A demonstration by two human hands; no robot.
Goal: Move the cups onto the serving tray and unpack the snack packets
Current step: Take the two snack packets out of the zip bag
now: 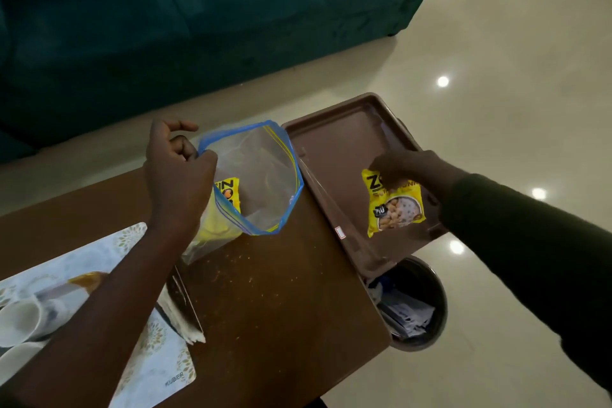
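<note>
On the tray (334, 156), the right hand (402, 166) pinches a yellow packet (395, 205). Left of the tray, the left hand (178, 175) pinches the bag (258, 175) rim; keep it open. Cups (20, 321) wait far left.

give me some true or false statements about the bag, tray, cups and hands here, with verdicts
1. The left hand holds the zip bag open. True.
2. The zip bag is empty. False: a yellow packet shows inside.
3. The right hand touches a snack packet on the tray. True.
4. The cups stand on the tray. False: they are on the placemat.
5. The bin sits on the table. False: it stands on the floor.
</note>
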